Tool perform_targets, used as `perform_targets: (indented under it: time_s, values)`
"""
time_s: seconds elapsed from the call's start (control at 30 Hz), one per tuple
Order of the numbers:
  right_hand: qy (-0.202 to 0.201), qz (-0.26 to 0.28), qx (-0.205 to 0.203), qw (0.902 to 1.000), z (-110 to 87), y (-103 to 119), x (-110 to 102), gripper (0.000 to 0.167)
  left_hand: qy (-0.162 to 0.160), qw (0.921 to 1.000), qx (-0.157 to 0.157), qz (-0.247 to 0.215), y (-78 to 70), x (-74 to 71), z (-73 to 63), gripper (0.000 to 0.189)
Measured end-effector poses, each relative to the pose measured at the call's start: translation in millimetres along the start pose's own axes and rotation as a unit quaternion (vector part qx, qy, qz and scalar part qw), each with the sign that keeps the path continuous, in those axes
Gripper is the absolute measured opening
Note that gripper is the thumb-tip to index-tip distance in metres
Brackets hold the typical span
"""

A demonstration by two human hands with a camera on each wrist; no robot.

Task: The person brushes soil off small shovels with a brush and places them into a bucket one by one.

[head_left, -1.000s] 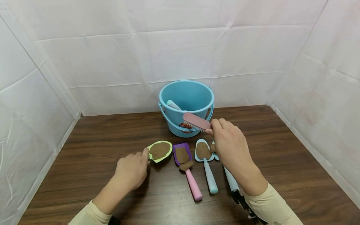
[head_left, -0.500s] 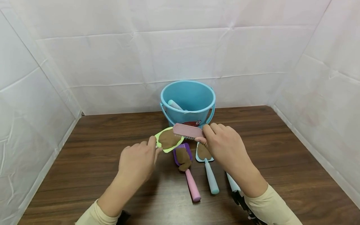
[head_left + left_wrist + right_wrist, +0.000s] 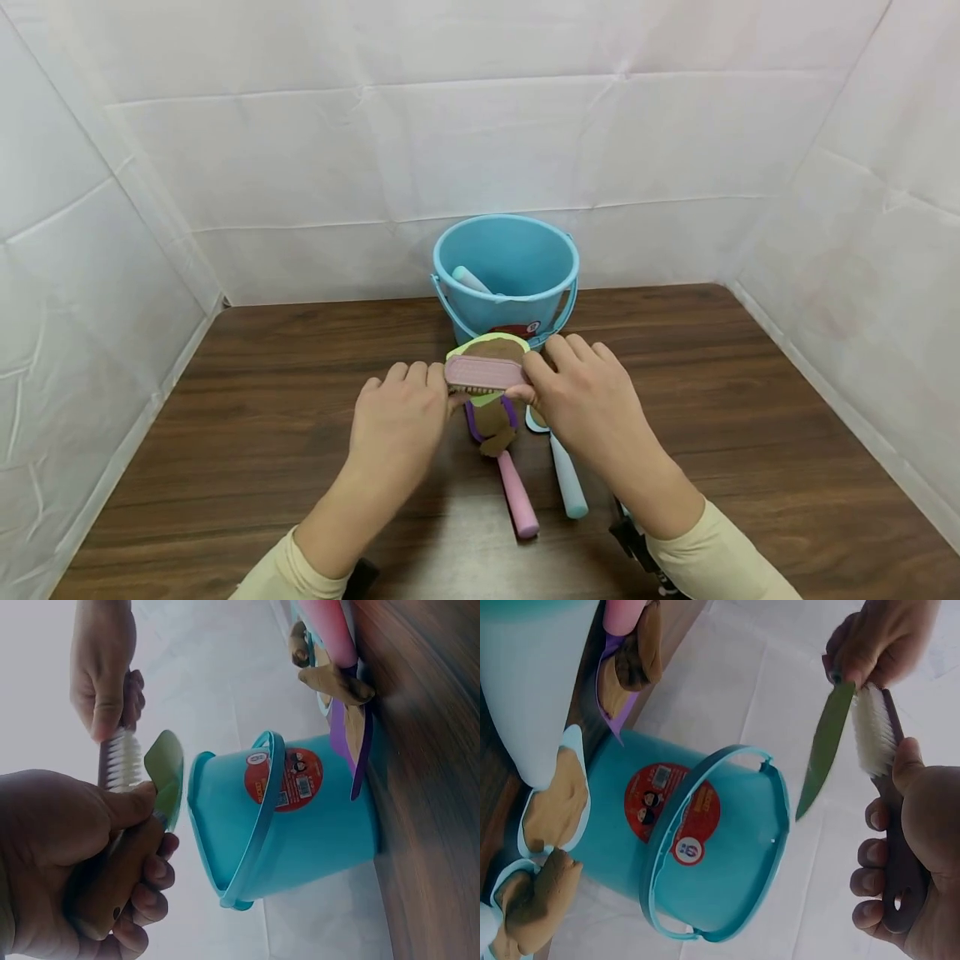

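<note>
Over the table in the head view, my left hand (image 3: pixel 401 417) holds a small lime-green shovel (image 3: pixel 487 343) with a flat brown patch on its blade. Its brown handle (image 3: pixel 124 877) lies in my curled fingers in the left wrist view. My right hand (image 3: pixel 585 404) grips a pink brush (image 3: pixel 483 371) by its handle. The brush head lies across the shovel blade in the head view, bristles down. White bristles (image 3: pixel 874 731) show close beside the green blade in the right wrist view; whether they touch it I cannot tell.
Behind the hands stands a blue bucket (image 3: pixel 517 315) with a pale handle (image 3: pixel 471 279) inside. A purple shovel with a pink handle (image 3: pixel 517 496) and a pale blue shovel (image 3: pixel 570 479) lie on the wooden table (image 3: pixel 247 450). Another light blue shovel, bearing a brown lump (image 3: pixel 551 904), is beside them.
My left hand has lifted the green shovel and brought it right, in front of the bucket. The brush in my right hand has come left and down over its blade.
</note>
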State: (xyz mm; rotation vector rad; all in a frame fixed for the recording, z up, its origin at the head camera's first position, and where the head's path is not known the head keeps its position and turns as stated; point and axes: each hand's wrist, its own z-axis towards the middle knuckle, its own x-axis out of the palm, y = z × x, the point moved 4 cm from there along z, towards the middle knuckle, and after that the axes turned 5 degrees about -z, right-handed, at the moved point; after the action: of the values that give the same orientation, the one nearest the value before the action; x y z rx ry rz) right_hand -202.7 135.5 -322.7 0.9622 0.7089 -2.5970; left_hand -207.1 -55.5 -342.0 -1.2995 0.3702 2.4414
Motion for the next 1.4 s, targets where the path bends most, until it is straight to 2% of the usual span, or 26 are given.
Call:
perform_targets:
  time_s: [0.07, 0.23, 0.33, 0.47, 0.63, 0.77, 0.97, 1.4]
  values:
    - [0.002, -0.002, 0.008, 1.0000, -0.9, 2, -1, 0.061, -0.010, 0.9999, -0.004, 0.003, -1.6, 1.6, 2.2, 0.041]
    - [0.023, 0.000, 0.049, 0.9985, -4.9, 10, -3, 0.059, -0.052, 0.9984, -0.020, 0.013, -4.2, 3.4, 5.8, 0.022]
    - [0.030, 0.000, 0.075, 0.9967, -7.2, 17, -4, 0.056, -0.065, 0.9974, -0.028, 0.015, -5.1, 2.7, 5.6, 0.020]
    - [0.019, -0.012, 0.105, 0.9942, -9.2, 24, -5, 0.054, -0.066, 0.9973, -0.029, 0.015, -7.6, 2.0, 4.9, 0.031]
    - [-0.006, -0.034, 0.131, 0.9908, -11.2, 29, -5, 0.059, -0.062, 0.9977, -0.025, 0.014, -10.5, 2.8, 3.8, 0.035]
    - [-0.010, -0.041, 0.149, 0.9879, -12.5, 30, -4, 0.059, -0.062, 0.9980, -0.013, 0.008, -14.0, 2.4, 2.7, 0.042]
    - [-0.014, -0.048, 0.156, 0.9866, -13.8, 30, 1, 0.059, -0.064, 0.9979, -0.008, 0.006, -17.9, 1.1, 0.7, 0.041]
    - [0.004, -0.038, 0.176, 0.9837, -14.6, 17, 14, 0.055, -0.077, 0.9968, -0.014, -0.016, -15.9, 3.5, 0.3, 0.039]
